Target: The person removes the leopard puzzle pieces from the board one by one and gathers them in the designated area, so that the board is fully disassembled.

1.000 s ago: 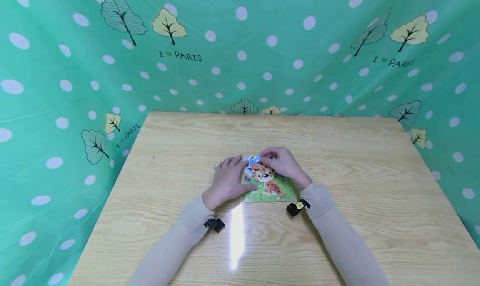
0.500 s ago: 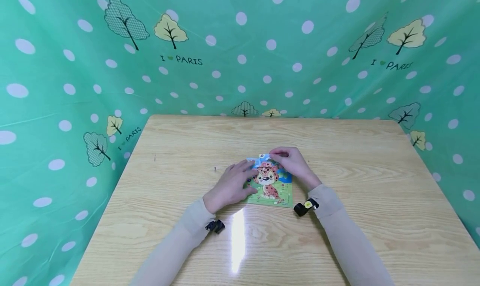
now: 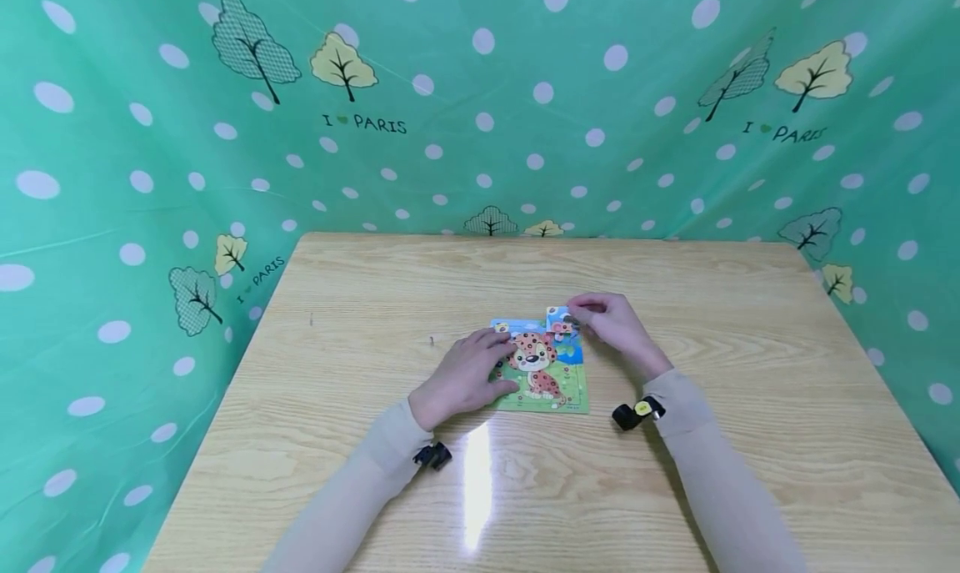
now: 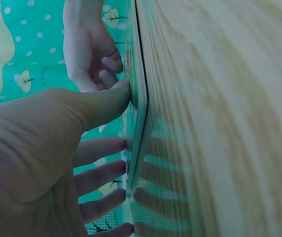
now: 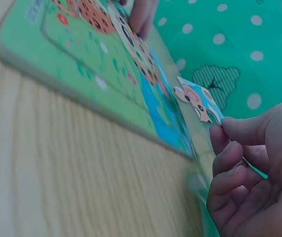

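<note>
A flat picture puzzle board (image 3: 555,399) with a spotted cartoon leopard on green and blue lies on the table. My left hand (image 3: 463,373) rests on its left side, and in the left wrist view the thumb (image 4: 106,103) and fairly straight fingertips touch the board's surface. Between thumb and forefinger, my right hand (image 3: 618,327) pinches a small puzzle piece (image 5: 198,102), blue with part of the leopard's ear. That piece is tilted and held above the board's upper right corner. In the right wrist view the other right-hand fingers are curled in.
The light wood table (image 3: 675,473) carries a bright glare streak in front of the board. A tiny dark speck (image 3: 431,340) lies left of the board. Green polka-dot cloth (image 3: 480,98) surrounds the table at the back and sides.
My right hand has carried the puzzle piece rightward, from the board's upper left toward its upper right corner. The left hand stays on the board's left side.
</note>
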### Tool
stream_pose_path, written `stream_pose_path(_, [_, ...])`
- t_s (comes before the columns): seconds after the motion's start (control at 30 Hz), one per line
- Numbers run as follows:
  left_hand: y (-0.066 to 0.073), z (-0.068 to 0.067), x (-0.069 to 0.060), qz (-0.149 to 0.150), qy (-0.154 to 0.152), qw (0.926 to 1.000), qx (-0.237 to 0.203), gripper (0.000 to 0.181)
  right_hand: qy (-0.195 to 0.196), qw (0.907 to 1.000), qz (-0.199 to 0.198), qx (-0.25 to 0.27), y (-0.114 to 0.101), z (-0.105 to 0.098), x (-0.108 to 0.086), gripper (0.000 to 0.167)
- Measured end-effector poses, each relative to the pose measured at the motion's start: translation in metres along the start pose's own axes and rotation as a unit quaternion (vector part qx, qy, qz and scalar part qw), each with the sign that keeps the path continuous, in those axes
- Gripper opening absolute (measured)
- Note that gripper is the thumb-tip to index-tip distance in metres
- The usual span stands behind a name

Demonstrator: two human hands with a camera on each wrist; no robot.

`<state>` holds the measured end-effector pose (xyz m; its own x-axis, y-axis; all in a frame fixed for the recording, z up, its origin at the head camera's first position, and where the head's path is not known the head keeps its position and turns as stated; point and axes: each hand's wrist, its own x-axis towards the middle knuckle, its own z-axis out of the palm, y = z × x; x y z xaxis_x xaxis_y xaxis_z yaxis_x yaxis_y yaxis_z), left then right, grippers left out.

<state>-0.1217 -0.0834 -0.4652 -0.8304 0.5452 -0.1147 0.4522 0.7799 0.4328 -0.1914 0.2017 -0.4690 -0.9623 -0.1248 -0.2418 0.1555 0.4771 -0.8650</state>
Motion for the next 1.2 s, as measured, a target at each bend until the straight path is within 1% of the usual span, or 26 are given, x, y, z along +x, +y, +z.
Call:
stream_pose_path(0.23, [-0.001,0.000,0.000,0.000,0.001,1.0000,0.005,0.070,0.014,0.9995,0.003,-0.029,0.011,-0.019,-0.002,0.036])
stream_pose_path(0.47, [-0.001,0.001,-0.001,0.003,0.006,0.9999,0.008,0.069,0.025,0.9985,0.025,-0.041,0.019,-0.039,-0.004,0.040])
stream_pose_path(0.6, [-0.001,0.000,-0.002,0.004,0.003,1.0000,0.005,0.069,0.031,0.9976,0.031,-0.053,0.024,-0.052,-0.006,0.042])
stream_pose_path(0.83, [-0.001,0.000,-0.002,0.004,-0.001,1.0000,0.004,0.069,0.047,0.9972,0.016,-0.056,0.032,-0.075,-0.010,0.043])
stream_pose_path(0.93, [-0.002,0.000,-0.002,0.005,0.000,1.0000,0.006,0.069,0.049,0.9971,0.018,-0.056,0.035,-0.082,-0.010,0.045])
stream_pose_path(1.2, [-0.002,0.000,-0.002,0.003,-0.002,1.0000,0.009,0.069,0.058,0.9954,0.049,-0.059,0.042,-0.094,-0.009,0.049])
